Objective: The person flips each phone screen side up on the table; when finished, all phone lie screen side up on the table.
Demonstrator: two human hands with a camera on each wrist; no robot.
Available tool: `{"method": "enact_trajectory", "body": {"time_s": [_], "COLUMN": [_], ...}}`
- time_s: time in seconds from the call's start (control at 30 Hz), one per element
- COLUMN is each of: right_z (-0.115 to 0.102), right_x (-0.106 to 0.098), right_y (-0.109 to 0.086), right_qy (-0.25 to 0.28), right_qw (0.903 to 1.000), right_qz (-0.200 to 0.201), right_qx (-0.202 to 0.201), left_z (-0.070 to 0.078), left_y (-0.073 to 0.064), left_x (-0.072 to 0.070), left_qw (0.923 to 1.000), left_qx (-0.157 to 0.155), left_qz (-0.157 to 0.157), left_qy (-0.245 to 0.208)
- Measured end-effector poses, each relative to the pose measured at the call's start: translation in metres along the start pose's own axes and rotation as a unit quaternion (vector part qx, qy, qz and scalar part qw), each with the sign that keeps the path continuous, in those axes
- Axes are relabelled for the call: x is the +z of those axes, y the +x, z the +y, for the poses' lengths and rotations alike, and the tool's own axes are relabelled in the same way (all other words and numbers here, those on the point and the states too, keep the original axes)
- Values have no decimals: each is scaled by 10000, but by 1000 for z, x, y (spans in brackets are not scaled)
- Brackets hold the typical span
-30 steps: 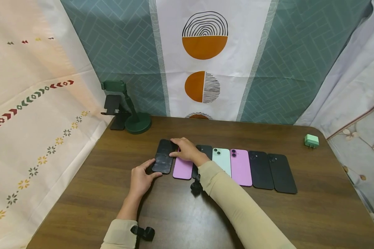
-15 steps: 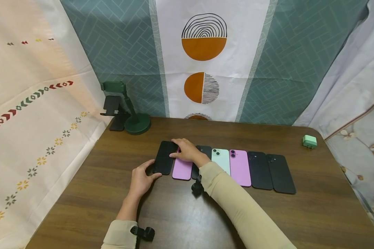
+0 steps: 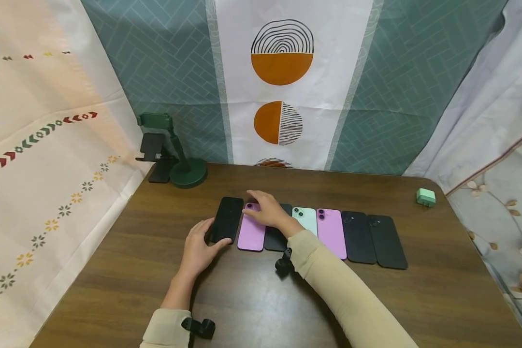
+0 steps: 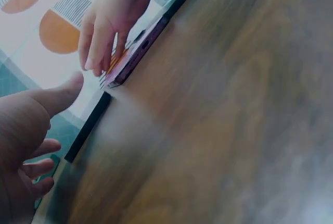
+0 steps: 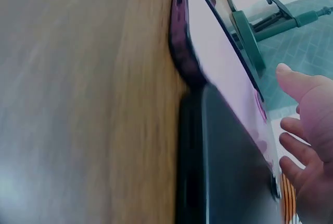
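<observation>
Gap lines black phone's (image 3: 227,219) right edge; left hand (image 3: 200,248) and right hand (image 3: 266,210) spread empty.

Lots of room is left on the table (image 3: 248,309) between the left sleeve (image 3: 167,326) and the right sleeve (image 3: 337,285). A thin gap is left between the black phone (image 3: 227,220) and the first pink phone (image 3: 251,235). The black phone's near left corner is blocked by the left hand (image 3: 200,249). The first pink phone's far end is partly covered from above by the right hand (image 3: 266,210). The row's middle is crossed by the right sleeve. Behind the row, a strip of wood is left, blocked on the left by the green stand (image 3: 189,173). Room is also found between the last phone (image 3: 388,241) and the charger (image 3: 426,197).
</observation>
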State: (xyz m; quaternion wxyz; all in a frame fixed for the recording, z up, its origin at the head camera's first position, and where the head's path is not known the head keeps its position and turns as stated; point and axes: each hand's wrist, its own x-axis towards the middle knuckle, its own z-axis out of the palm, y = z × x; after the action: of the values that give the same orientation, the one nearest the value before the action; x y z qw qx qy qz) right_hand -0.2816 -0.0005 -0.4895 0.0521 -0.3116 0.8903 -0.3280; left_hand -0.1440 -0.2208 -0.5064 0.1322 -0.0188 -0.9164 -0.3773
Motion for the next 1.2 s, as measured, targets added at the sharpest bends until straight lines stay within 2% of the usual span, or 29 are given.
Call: {"method": "enact_trajectory", "body": {"time_s": [0.1, 0.3, 0.6, 0.8, 0.93, 1.2], "right_z": [6, 14, 21, 30, 33, 35], "right_x": [-3, -10, -22, -25, -26, -25], "right_y": [-5, -13, -26, -31, -33, -35], "right_qy": [54, 0, -109, -73, -123, -179], "right_qw": [9999, 9997, 9995, 9995, 9997, 9998], "right_qz": [88, 236, 289, 257, 158, 53], "right_qx": [98, 32, 51, 154, 144, 58], "left_z": [4, 13, 26, 31, 36, 46], "left_y": [0, -2, -3, -4, -6, -9], "left_x": [2, 7, 23, 30, 37, 52], "left_qw": [9999, 9991, 9965, 9952, 9940, 9917], "left_qx": [157, 318, 725, 827, 946, 986], "left_qz": [-61, -244, -400, -525, -556, -821], "left_qy": [-22, -109, -76, 22, 30, 21]}}
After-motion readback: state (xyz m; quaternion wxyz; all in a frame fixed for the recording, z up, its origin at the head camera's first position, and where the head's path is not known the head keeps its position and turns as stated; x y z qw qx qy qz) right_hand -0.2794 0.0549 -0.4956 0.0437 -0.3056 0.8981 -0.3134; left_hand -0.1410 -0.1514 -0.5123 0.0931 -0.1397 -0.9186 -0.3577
